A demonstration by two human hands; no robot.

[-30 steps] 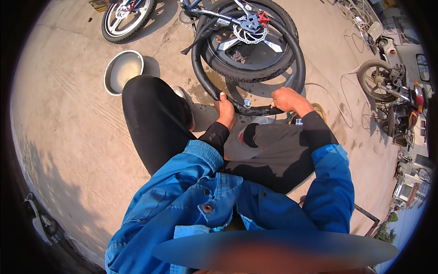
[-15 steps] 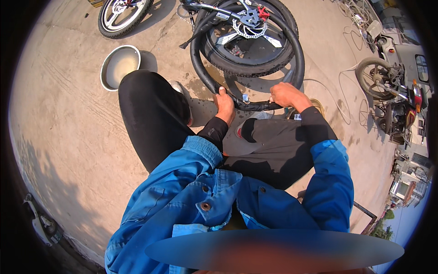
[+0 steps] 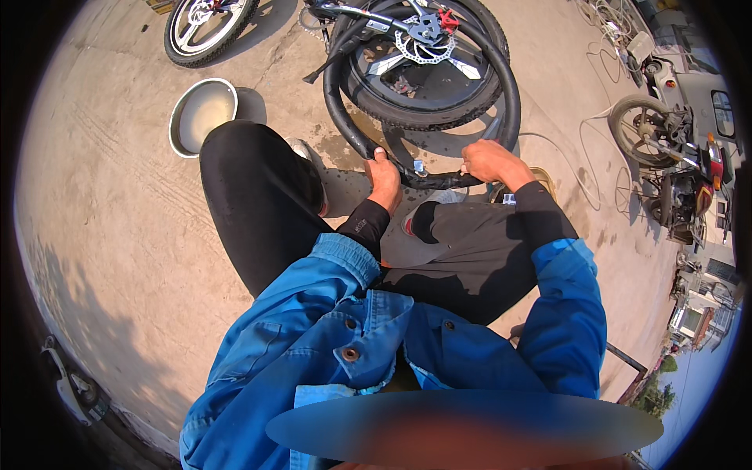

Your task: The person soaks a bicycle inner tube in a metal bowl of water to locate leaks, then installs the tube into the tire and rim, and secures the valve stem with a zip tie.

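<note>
A black inner tube [image 3: 335, 106] loops up from my hands and lies across the bicycle's wheel. My left hand [image 3: 383, 180] is closed round its near stretch, thumb on top. To the right, my right hand [image 3: 495, 162] grips the same stretch with bent fingers. Between the two hands a small whitish-blue patch-like piece [image 3: 420, 167] shows on the tube. Beyond them lies the bicycle wheel [image 3: 423, 117], with a knobby tyre, silver spokes and a brake disc [image 3: 424, 45]. What sits under my right fingers is hidden.
A metal basin [image 3: 175, 117] of cloudy water stands left of my knee. Another wheel [image 3: 205, 31] is at the far left. A motorcycle [image 3: 689, 168] and a thin hose [image 3: 583, 133] are on the right. Wet spots mark the concrete near my shoes.
The picture has shifted very slightly to the left. Both hands keep their hold on the inner tube, with no clear movement along it.
</note>
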